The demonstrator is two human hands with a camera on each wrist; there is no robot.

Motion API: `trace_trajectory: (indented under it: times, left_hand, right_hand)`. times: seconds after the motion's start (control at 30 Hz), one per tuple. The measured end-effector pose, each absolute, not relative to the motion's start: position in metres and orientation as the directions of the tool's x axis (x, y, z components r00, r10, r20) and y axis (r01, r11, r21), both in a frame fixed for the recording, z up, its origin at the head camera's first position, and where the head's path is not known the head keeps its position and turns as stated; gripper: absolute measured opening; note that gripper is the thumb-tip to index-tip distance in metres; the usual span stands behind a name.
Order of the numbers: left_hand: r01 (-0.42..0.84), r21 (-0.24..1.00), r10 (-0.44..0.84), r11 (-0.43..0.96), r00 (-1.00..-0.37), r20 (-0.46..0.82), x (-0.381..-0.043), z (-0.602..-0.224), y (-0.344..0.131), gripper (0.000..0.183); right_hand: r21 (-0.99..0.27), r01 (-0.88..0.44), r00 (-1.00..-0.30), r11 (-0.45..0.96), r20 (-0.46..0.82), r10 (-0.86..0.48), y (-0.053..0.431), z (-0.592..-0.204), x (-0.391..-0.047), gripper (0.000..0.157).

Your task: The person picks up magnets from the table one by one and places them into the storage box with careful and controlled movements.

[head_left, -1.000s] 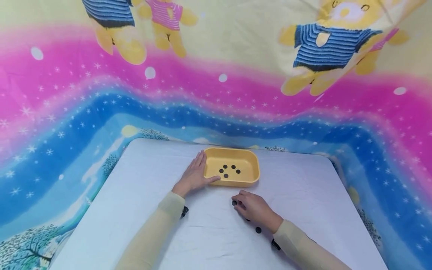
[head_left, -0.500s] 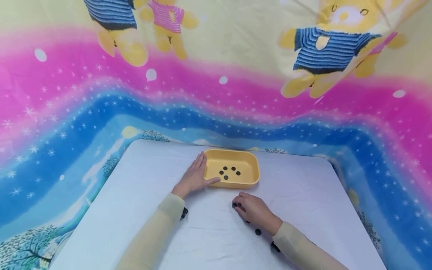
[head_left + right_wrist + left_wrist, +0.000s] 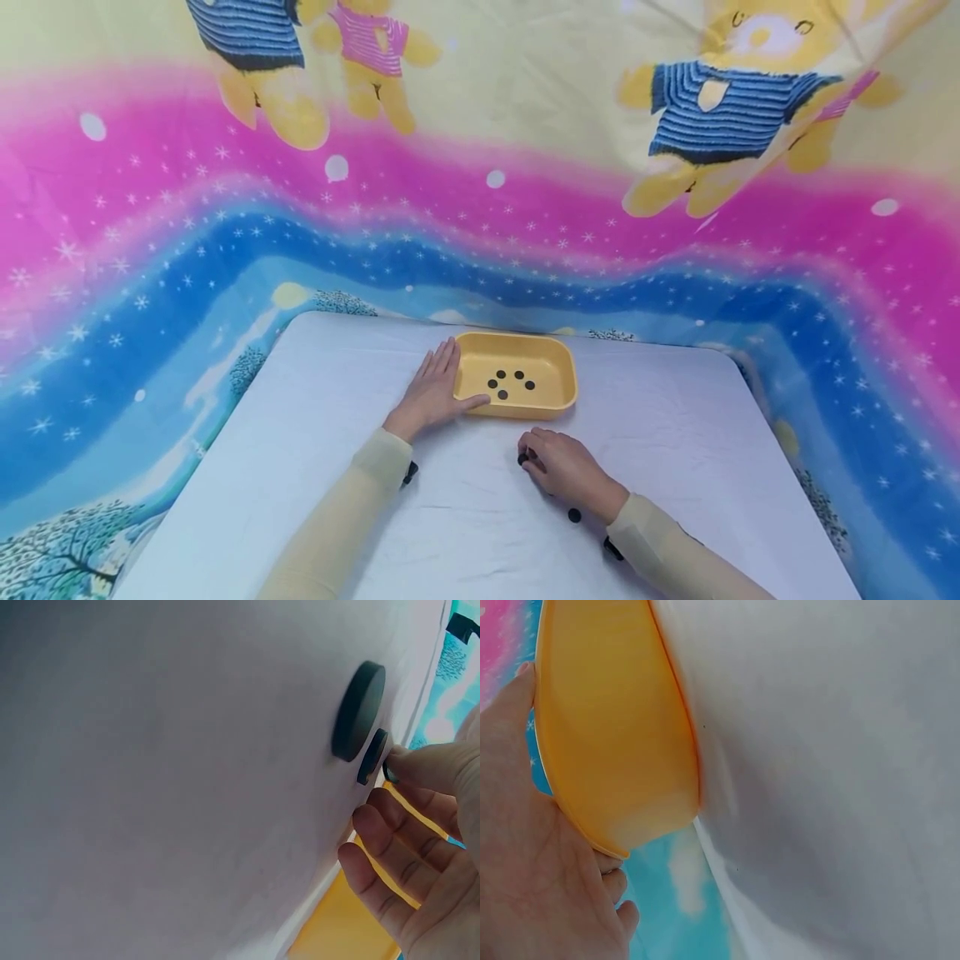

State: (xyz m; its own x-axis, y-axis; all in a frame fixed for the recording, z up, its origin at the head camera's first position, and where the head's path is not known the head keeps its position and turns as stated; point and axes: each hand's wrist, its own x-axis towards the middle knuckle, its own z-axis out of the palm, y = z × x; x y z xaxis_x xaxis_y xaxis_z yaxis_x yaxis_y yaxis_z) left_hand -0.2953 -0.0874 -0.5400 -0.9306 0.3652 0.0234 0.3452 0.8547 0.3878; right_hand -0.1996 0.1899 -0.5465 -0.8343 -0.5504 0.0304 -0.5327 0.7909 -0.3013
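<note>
My left hand lies along the left end of a yellow rectangular tray, fingers straight, thumb spread along the front rim. In the left wrist view, the hand touches the rim of the tray. Several black discs lie flat inside the tray. In front of it, my right hand pinches a black disc between thumb and fingers, low over the table. This disc is mostly hidden by the thumb in the right wrist view. Two more discs lie on the cloth near the right hand.
A white cloth covers the table. Behind and at both sides hangs a colourful sheet printed with bears and snowflakes. The tray stands near the table's far edge. Each wrist carries a small black device.
The right hand's fingers have closed further over the pinched disc, which shows less now and has shifted slightly. The left hand and tray stay put; the head view has tilted a little.
</note>
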Motion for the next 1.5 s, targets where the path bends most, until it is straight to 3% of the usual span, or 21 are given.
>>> trace_trajectory:
  times: [0.4,0.6,0.9,1.2,1.5]
  left_hand:
    - [0.347,0.363,0.364,0.865,-0.931,0.023,-0.296,-0.538,-0.087,0.124]
    - [0.344,0.366,0.361,0.865,-0.932,0.021,-0.295,-0.536,-0.088,0.123]
    - [0.344,0.375,0.361,0.861,-0.932,0.027,-0.294,-0.534,-0.088,0.123]
    - [0.341,0.372,0.36,0.864,-0.933,0.018,-0.294,-0.536,-0.087,0.125]
    - [0.343,0.374,0.369,0.862,-0.93,0.003,-0.293,-0.535,-0.086,0.123]
  right_hand:
    - [-0.324,-0.584,-0.8,0.745,0.074,-0.595,0.188,-0.546,-0.198,0.017]
    - [-0.418,-0.547,-0.816,0.725,0.074,-0.573,0.188,-0.537,-0.196,0.015]
    - [-0.439,-0.552,-0.829,0.709,0.199,-0.522,0.189,-0.516,-0.203,0.021]
    - [-0.464,-0.577,-0.817,0.672,0.313,-0.484,0.199,-0.506,-0.222,0.023]
    - [-0.575,-0.504,-0.862,0.645,0.295,-0.411,0.214,-0.501,-0.25,0.018]
